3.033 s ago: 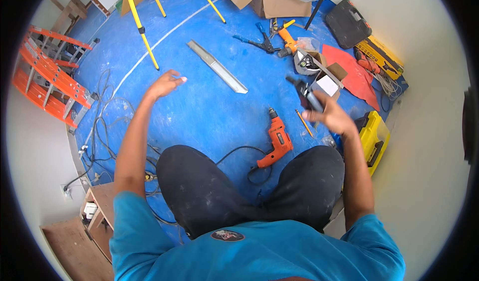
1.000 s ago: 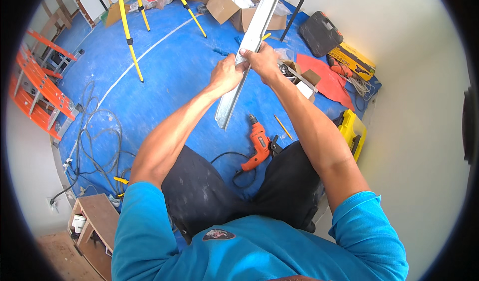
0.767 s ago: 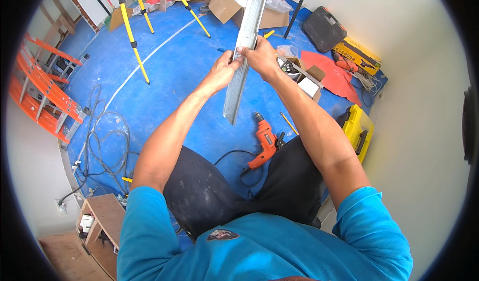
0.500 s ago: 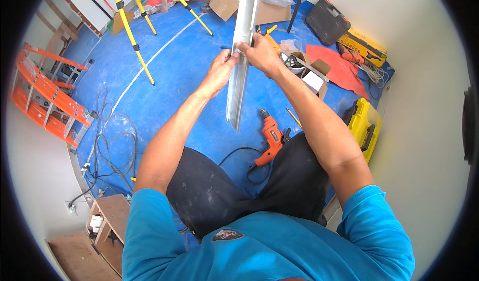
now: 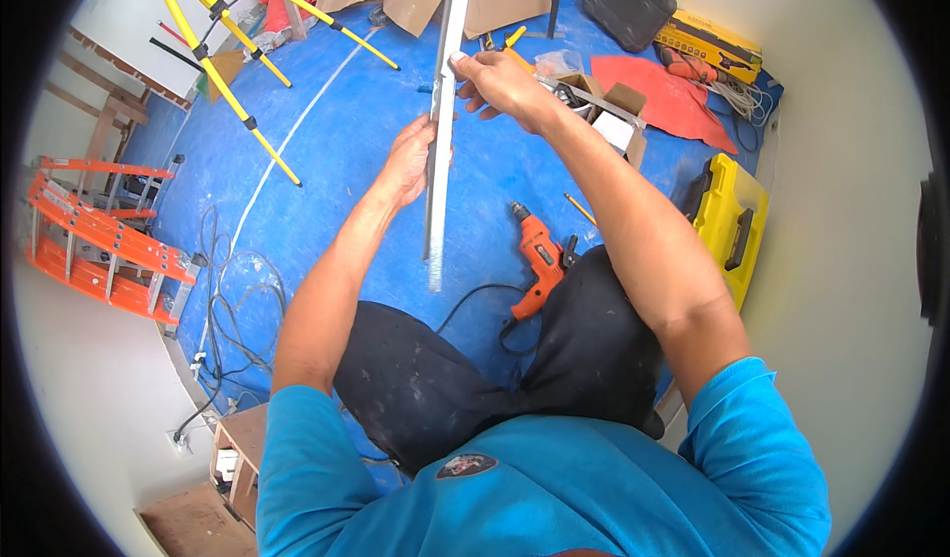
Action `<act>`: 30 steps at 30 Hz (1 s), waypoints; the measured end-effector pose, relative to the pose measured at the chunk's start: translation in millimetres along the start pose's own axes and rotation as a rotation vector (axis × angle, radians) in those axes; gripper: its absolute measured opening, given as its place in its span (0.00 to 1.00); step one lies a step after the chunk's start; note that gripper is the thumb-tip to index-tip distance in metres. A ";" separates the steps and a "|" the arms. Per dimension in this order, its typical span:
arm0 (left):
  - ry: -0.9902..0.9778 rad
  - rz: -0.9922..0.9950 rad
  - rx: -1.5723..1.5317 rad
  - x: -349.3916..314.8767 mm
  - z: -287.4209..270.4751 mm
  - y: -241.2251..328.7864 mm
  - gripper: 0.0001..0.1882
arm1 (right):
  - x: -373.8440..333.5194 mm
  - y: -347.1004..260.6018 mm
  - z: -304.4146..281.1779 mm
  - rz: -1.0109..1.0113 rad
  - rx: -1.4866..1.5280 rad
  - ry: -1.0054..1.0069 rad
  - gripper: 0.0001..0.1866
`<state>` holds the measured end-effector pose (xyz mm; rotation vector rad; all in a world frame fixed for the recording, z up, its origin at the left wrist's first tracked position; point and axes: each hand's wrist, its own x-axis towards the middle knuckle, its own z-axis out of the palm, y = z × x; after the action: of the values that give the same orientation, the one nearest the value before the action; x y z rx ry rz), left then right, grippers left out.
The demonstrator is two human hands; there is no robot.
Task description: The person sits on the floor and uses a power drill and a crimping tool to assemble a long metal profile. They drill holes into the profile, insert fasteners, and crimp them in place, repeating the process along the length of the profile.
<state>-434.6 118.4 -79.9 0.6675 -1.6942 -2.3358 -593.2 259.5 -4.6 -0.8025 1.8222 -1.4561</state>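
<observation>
A long, narrow metal channel is held up in front of me, its lower end over the floor between my knees. My left hand is closed around it about midway, the fingertips showing past its right edge. Higher up, my right hand meets the channel's right edge with thumb and forefinger, the other fingers loosely curled beside it. An orange corded drill lies on the blue floor by my right knee, and a pencil lies near it.
An orange ladder and coiled black cable lie to the left. A yellow tripod stands far left. Cardboard boxes, a black case and a yellow toolbox are at the back and right. A wooden box sits lower left.
The channel has turned, showing a narrower side, and shifted left and nearer to me. My left hand has moved lower along it; my right hand's grip has loosened toward the edge.
</observation>
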 end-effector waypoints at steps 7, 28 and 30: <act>-0.065 -0.164 0.254 -17.8 -44.7 -32.7 0.34 | -22.5 104.6 -55.2 0.161 -0.350 -0.205 0.32; -0.265 0.189 1.459 -22.1 -152.5 -185.4 0.52 | -161.5 260.6 -68.0 0.292 -0.440 -0.007 0.24; -0.270 -0.043 1.549 -35.8 -159.2 -189.7 0.59 | -126.0 243.6 -59.4 0.241 -0.532 -0.105 0.24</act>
<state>-308.8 60.1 -288.1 0.4860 -3.4005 -0.6641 -580.7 440.5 -218.8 -0.8508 2.1666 -0.7681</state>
